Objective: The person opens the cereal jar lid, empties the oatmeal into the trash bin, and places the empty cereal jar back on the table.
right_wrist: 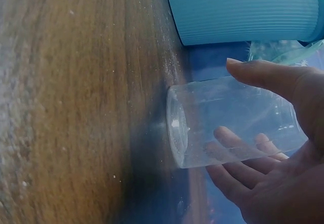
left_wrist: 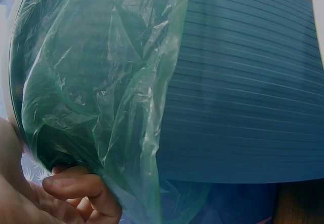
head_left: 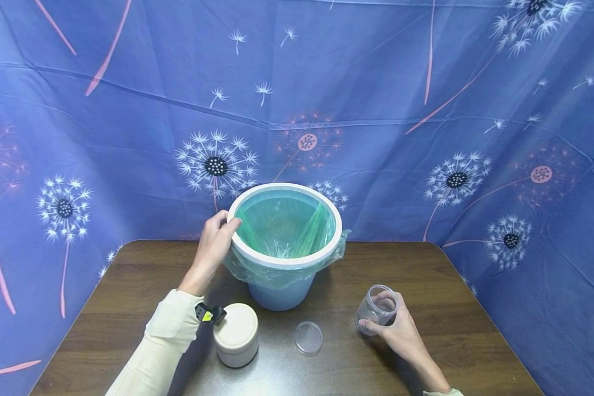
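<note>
Plastic, clear and thin-walled, within the right hand (head_left: 402, 331): the jar (head_left: 368, 312), clasped between thumb and fingers, long axis close to upright, mouth upward. Contact between base and table (head_left: 421, 269) too hard to tell. Left of this grip and farther out, well apart from it, the bin (head_left: 281, 298), with a wide, open mouth. Much nearer to the bin, the left hand (head_left: 215, 239): clamped on the left part of the pale rim, thumb over the edge, fingers curled on the outer side beside the green liner (left_wrist: 126, 72). Left of the right grip too, but closer in than the bin, a clear lid (head_left: 308, 337), flat on the table. Beside the left wrist, a cream canister (head_left: 236, 327), closed at the top. Underneath everything, dark wood grain, shiny toward the near edge. Beyond both grips, right behind the bin, blue cloth (head_left: 376, 71) with printed dandelions.
</note>
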`<action>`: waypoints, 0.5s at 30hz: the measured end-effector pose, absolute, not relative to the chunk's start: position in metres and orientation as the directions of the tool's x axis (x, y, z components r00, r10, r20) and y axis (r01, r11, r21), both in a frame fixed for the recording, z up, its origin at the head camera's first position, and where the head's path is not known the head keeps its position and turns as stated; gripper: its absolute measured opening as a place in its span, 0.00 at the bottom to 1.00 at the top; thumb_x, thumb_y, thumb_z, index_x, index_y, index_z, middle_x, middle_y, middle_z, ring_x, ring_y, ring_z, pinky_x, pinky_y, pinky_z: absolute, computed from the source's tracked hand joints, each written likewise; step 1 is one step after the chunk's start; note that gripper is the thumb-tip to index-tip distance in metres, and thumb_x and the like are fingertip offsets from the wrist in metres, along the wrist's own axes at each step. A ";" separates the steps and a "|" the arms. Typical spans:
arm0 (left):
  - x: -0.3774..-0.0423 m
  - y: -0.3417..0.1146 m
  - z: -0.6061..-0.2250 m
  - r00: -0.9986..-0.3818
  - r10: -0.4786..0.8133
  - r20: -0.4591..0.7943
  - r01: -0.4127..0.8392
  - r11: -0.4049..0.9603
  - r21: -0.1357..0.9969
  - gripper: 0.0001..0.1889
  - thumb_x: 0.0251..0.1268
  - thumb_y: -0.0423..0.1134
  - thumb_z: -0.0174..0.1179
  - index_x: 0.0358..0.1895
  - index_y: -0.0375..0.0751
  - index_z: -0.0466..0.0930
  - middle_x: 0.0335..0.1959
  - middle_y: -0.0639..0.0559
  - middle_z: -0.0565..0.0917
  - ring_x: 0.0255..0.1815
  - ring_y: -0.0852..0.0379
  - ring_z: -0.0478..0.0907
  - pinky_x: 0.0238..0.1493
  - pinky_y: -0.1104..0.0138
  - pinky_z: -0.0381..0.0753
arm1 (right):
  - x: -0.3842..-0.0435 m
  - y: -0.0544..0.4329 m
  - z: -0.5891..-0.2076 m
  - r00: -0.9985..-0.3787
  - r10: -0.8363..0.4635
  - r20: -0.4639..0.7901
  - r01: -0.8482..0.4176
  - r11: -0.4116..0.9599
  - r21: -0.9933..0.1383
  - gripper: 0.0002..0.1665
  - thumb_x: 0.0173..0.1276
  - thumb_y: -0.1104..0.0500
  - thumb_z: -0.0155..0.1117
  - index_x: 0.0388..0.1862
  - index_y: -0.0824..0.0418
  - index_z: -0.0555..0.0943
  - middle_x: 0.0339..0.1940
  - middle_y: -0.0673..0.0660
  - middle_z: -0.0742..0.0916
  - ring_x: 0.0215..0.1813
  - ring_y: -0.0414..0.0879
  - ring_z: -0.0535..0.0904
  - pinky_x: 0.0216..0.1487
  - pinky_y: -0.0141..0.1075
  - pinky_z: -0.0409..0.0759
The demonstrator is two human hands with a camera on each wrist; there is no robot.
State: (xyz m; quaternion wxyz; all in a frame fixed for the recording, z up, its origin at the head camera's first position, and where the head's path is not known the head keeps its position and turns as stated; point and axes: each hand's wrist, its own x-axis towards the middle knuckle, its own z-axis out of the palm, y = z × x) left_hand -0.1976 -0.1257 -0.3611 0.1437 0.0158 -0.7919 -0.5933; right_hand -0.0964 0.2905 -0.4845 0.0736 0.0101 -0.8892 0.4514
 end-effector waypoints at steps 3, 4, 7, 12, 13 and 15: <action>-0.197 -0.126 -0.360 -0.958 -0.195 0.209 0.146 0.297 0.944 0.11 0.72 0.43 0.59 0.32 0.41 0.75 0.26 0.51 0.73 0.36 0.51 0.72 0.41 0.62 0.69 | -0.096 0.290 -0.485 -0.987 0.049 0.154 -0.096 0.592 -0.800 0.45 0.55 0.57 0.89 0.64 0.61 0.70 0.65 0.63 0.86 0.69 0.62 0.79 0.65 0.55 0.69; -0.197 -0.126 -0.360 -0.958 -0.196 0.209 0.145 0.297 0.944 0.11 0.72 0.43 0.59 0.32 0.41 0.75 0.26 0.52 0.73 0.35 0.52 0.72 0.41 0.62 0.69 | -0.095 0.290 -0.486 -0.986 0.048 0.161 -0.102 0.591 -0.800 0.45 0.54 0.57 0.89 0.64 0.60 0.70 0.65 0.63 0.86 0.68 0.61 0.79 0.65 0.53 0.69; -0.197 -0.125 -0.361 -0.958 -0.193 0.212 0.151 0.290 0.945 0.11 0.73 0.42 0.59 0.31 0.41 0.75 0.25 0.53 0.73 0.34 0.52 0.71 0.39 0.62 0.69 | -0.094 0.291 -0.487 -0.982 0.041 0.184 -0.127 0.577 -0.807 0.47 0.54 0.57 0.90 0.66 0.61 0.70 0.65 0.59 0.86 0.67 0.55 0.79 0.64 0.40 0.70; -0.197 -0.125 -0.362 -0.956 -0.193 0.221 0.161 0.283 0.946 0.11 0.72 0.41 0.59 0.30 0.42 0.72 0.24 0.54 0.70 0.33 0.53 0.70 0.38 0.63 0.68 | -0.092 0.292 -0.491 -0.970 0.011 0.241 -0.197 0.545 -0.815 0.49 0.54 0.59 0.90 0.69 0.62 0.69 0.65 0.57 0.85 0.66 0.47 0.79 0.60 0.23 0.69; -0.196 -0.125 -0.362 -0.956 -0.194 0.221 0.161 0.285 0.945 0.12 0.72 0.41 0.59 0.29 0.43 0.72 0.24 0.54 0.70 0.33 0.53 0.70 0.38 0.63 0.68 | -0.091 0.293 -0.491 -0.968 0.005 0.251 -0.209 0.539 -0.816 0.50 0.54 0.60 0.89 0.69 0.63 0.68 0.65 0.58 0.85 0.66 0.47 0.79 0.60 0.22 0.68; -0.196 -0.126 -0.361 -0.956 -0.195 0.221 0.158 0.293 0.943 0.12 0.72 0.41 0.59 0.29 0.43 0.72 0.24 0.54 0.70 0.33 0.52 0.70 0.38 0.62 0.68 | -0.090 0.293 -0.491 -0.964 -0.002 0.265 -0.225 0.533 -0.816 0.51 0.54 0.60 0.89 0.70 0.64 0.68 0.65 0.61 0.84 0.66 0.50 0.79 0.59 0.20 0.69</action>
